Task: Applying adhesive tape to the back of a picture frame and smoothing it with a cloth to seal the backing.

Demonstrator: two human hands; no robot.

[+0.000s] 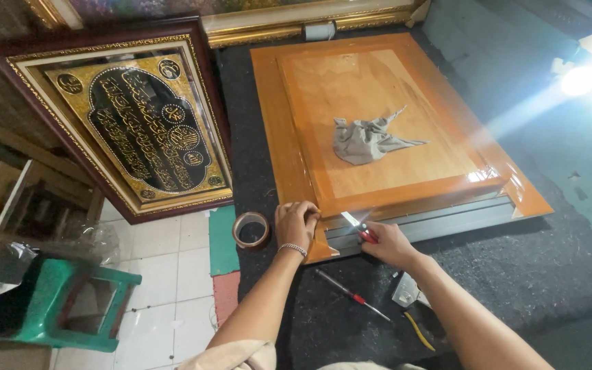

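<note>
the dark table has open room right of the frame. a tape roll sits just left of the left hand. a screwdriver lies near the arms. a rag lies on the frame's middle.

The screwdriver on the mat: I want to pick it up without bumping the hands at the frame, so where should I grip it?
Grip the screwdriver by its red handle band near the middle, coming from above and the near side. It lies flat and slanted on the black mat, free of the left hand and right hand, which are farther up at the frame.
</note>
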